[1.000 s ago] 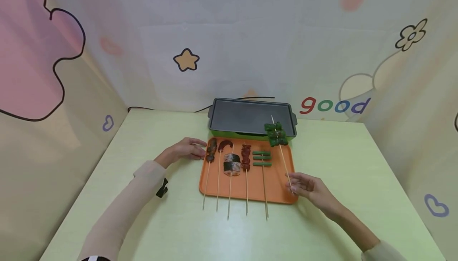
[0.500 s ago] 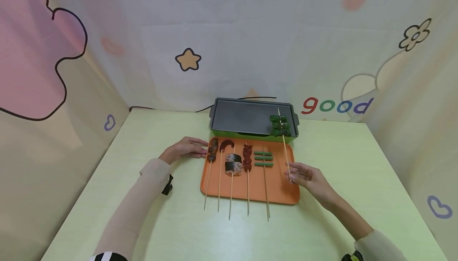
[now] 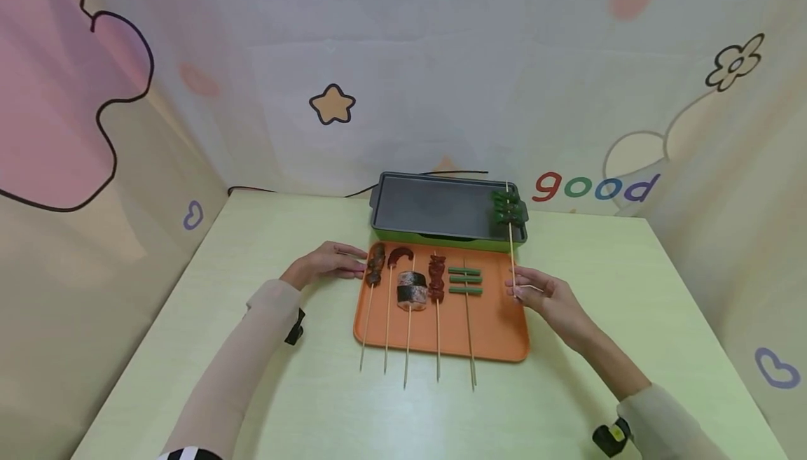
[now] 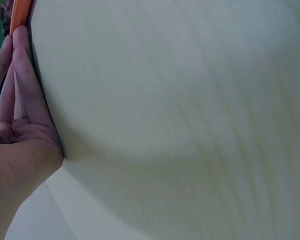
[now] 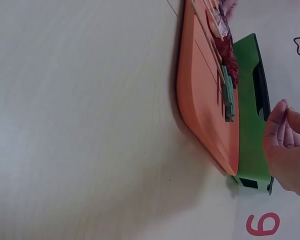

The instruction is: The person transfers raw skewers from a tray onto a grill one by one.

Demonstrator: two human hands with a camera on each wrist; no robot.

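Note:
My right hand [image 3: 548, 299] pinches the bottom end of a skewer of dark green pieces [image 3: 508, 208] between thumb and fingers. Its green pieces overlap the right end of the grey griddle pan [image 3: 435, 204] in the head view; the stick slants down over the tray's corner. In the right wrist view the same fingertips [image 5: 282, 106] are pressed together, with the skewer hidden. At the left, my left hand [image 3: 328, 262] grips the edge of the orange tray [image 3: 498, 323], digits on both sides of its rim [image 4: 21, 14] in the left wrist view.
On the tray lie a brown skewer [image 3: 375, 265], a curled dark red one [image 3: 400, 257], a black-and-pale banded one [image 3: 412, 290], a red meat skewer [image 3: 436, 278] and a green-stalk one [image 3: 465, 281]. Their sticks overhang its front edge. A patterned curtain [image 3: 403, 117] stands behind.
My right hand has moved the green skewer away from me and slightly right, from over the pan's front edge to over its right end. The left hand stays at the tray.

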